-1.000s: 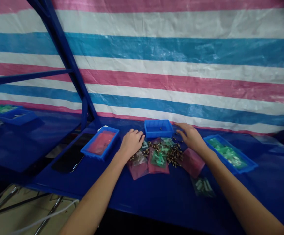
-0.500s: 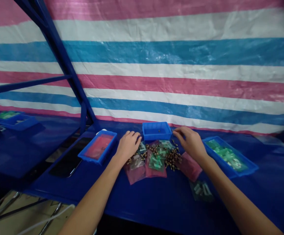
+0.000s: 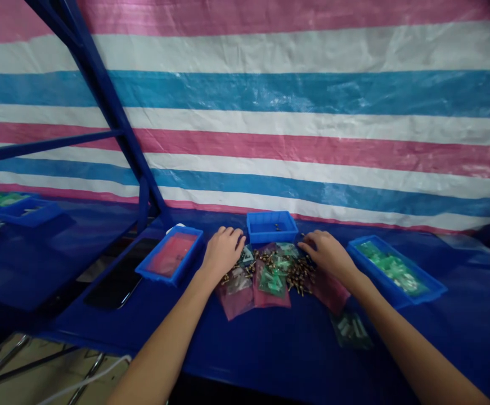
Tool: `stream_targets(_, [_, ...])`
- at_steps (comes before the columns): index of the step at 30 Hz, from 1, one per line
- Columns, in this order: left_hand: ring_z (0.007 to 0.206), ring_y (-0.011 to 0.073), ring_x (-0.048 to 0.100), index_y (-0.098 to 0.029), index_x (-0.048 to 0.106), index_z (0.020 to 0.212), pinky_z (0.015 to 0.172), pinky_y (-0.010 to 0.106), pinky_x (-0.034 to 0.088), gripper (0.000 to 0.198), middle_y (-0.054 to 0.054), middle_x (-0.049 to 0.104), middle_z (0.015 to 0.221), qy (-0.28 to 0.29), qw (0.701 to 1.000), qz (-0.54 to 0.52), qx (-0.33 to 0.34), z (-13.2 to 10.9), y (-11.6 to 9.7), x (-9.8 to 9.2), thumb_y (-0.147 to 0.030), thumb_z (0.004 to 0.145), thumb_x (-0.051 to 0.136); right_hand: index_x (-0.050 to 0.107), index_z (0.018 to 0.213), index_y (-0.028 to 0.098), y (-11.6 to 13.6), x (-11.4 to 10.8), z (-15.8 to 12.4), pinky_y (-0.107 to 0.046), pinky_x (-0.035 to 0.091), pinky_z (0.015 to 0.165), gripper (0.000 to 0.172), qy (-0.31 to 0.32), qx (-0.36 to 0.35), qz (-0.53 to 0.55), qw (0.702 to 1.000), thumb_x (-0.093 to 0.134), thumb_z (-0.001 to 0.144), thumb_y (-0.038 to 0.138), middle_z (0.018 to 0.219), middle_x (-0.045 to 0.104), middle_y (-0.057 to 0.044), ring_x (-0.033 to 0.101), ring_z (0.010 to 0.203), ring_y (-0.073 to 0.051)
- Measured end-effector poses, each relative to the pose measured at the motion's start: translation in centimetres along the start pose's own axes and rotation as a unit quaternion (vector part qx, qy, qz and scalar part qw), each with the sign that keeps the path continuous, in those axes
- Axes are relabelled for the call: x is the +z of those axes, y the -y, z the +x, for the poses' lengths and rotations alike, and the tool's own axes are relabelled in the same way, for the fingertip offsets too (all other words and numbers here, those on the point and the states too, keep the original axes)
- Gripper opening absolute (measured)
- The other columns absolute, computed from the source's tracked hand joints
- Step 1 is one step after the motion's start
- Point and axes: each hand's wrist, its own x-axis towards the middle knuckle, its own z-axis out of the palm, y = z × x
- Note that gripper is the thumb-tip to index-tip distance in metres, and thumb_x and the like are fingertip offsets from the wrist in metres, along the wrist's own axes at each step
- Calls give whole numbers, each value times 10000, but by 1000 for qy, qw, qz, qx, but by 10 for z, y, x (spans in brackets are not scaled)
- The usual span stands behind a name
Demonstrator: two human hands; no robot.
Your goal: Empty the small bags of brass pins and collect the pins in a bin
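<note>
My left hand (image 3: 223, 250) rests knuckles-up on the left edge of a heap of small brass parts (image 3: 292, 269) and pink plastic bags (image 3: 272, 282), fingers curled under. My right hand (image 3: 328, 254) lies on the right side of the same heap, its fingers bent down and pinched among the brass pieces; what they grip is too small to make out. A small blue bin (image 3: 272, 226) with a few brass bits inside stands just behind the heap, between both hands.
A blue tray (image 3: 169, 253) holding pink bags sits at the left, a blue tray (image 3: 395, 271) of green-filled bags at the right. A loose bag (image 3: 351, 329) lies nearer me. A dark phone (image 3: 118, 278) lies by the blue frame post (image 3: 145, 209). A striped tarp hangs behind.
My right hand drew back from beside the blue bin and came down onto the brass parts, its fingers closing. My left hand stayed in place.
</note>
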Motion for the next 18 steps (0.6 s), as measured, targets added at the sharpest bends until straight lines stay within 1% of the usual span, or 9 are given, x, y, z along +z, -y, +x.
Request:
stream_targets(2, [942, 228, 548, -196, 632, 1047, 818, 329, 450, 251, 69, 661, 943, 1, 1000, 0, 1, -1, -1, 0, -316, 976, 422, 645, 877, 191, 0, 5, -3, -329, 433, 777, 183, 11, -1, -11, 1000, 536, 908, 335, 872, 653, -80, 588, 854, -226])
stream_targets(5, [938, 224, 552, -197, 634, 1039, 816, 321, 451, 243, 69, 660, 935, 2, 1000, -2, -4, -1, -2, 0, -311, 974, 430, 622, 850, 193, 4, 11, -2, -322, 434, 752, 154, 9, 0, -27, 1000, 525, 908, 298, 869, 635, -80, 582, 840, -222])
stream_targets(8, [933, 227, 552, -197, 637, 1010, 814, 324, 451, 238, 69, 659, 917, 3, 1000, 1, -6, -1, -4, 1, -312, 972, 432, 601, 861, 196, 6, 14, 1, -319, 432, 732, 142, 1, 4, -40, 999, 518, 911, 301, 889, 629, -78, 576, 855, -226])
stream_targets(11, [937, 231, 550, -198, 639, 1001, 828, 332, 450, 243, 70, 661, 918, 2, 1000, 5, -2, -1, -4, 1, -313, 974, 426, 592, 866, 193, 5, 13, 2, -325, 431, 735, 129, -7, 7, -56, 998, 504, 915, 273, 903, 627, -83, 567, 871, -233])
stream_targets(13, [939, 233, 550, -193, 642, 1007, 838, 337, 450, 253, 70, 665, 929, -1, 1000, 3, -5, 0, -4, -1, -311, 976, 420, 595, 863, 188, 6, 9, 2, -342, 431, 765, 125, -9, 0, -62, 998, 494, 916, 241, 905, 626, -89, 559, 886, -244])
stream_targets(16, [952, 231, 552, -192, 634, 1075, 867, 347, 453, 268, 68, 667, 969, -11, 1000, -23, -3, -1, -7, -6, -321, 977, 420, 603, 933, 185, 12, -1, -2, -371, 435, 822, 143, -46, -27, -44, 998, 474, 939, 247, 938, 636, -93, 555, 928, -258])
stream_targets(18, [966, 222, 557, -207, 600, 1166, 881, 345, 458, 289, 59, 664, 983, -20, 998, -62, 11, -2, -12, -10, -335, 979, 421, 596, 991, 194, 21, -6, -6, -371, 448, 831, 157, -84, -41, 6, 996, 462, 955, 268, 957, 643, -85, 565, 935, -250])
